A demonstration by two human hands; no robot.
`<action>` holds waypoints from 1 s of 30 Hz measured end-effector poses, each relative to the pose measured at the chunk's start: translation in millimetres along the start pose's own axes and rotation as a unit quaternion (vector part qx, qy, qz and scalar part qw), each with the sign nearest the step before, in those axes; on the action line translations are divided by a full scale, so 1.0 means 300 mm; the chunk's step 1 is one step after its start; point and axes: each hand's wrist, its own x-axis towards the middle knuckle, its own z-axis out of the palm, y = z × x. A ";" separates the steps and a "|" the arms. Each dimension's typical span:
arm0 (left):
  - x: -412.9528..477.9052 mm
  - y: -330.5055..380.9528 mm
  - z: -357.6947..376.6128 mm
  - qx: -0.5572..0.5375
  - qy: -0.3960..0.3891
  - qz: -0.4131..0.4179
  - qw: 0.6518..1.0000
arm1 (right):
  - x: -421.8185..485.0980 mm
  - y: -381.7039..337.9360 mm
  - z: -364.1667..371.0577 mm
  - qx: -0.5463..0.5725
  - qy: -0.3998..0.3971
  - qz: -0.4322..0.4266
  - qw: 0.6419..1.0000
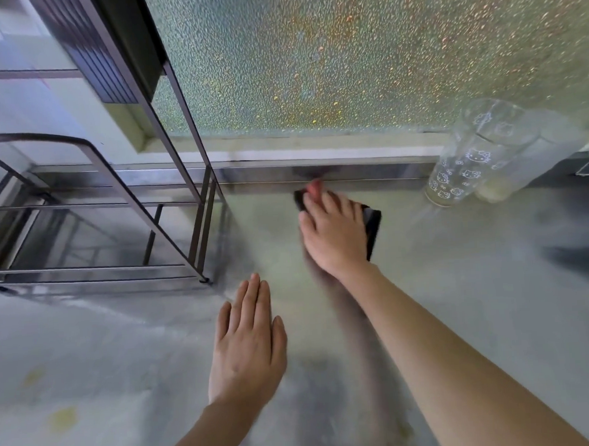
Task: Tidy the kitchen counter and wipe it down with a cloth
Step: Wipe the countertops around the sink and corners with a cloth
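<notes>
Steel counter (460, 282), brushed and dull grey, fills the head view, its surface smeared with pale streaks and a few yellowish stains (62, 417) near the left front edge. The right hand (334, 234) presses flat on a dark cloth (373, 223) at the back of the counter, just short of the low steel upstand (369, 176). The fingers are spread and straight, pointing away toward the wall, with the tips blurred. The cloth is folded into a flat, squared pad, black with a paler band showing at its right corner. Its far edge lies nearly parallel to the upstand and its right edge runs back toward the person. The hand covers most of it, so its long axis cannot be told.

The left hand (248, 348) is held palm down nearer the person, fingers straight and close together, also pointing away, holding nothing. Whether it touches the steel cannot be told.

At left stands a dark metal rack (181, 181) of thin square bars, its front foot on the counter. Behind the counter rises a pane of pebbled, frosted glass (345, 49) flecked with orange and yellow. At right, against the upstand, a tall clear tumbler (460, 166) printed with small white cartoon cat faces stands touching a cloudy, translucent cup (519, 170), both well apart from the cloth
</notes>
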 end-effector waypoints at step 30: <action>-0.420 0.102 -0.007 -0.011 -0.030 0.014 0.999 | -0.667 0.109 -0.175 0.010 -0.123 -0.121 0.985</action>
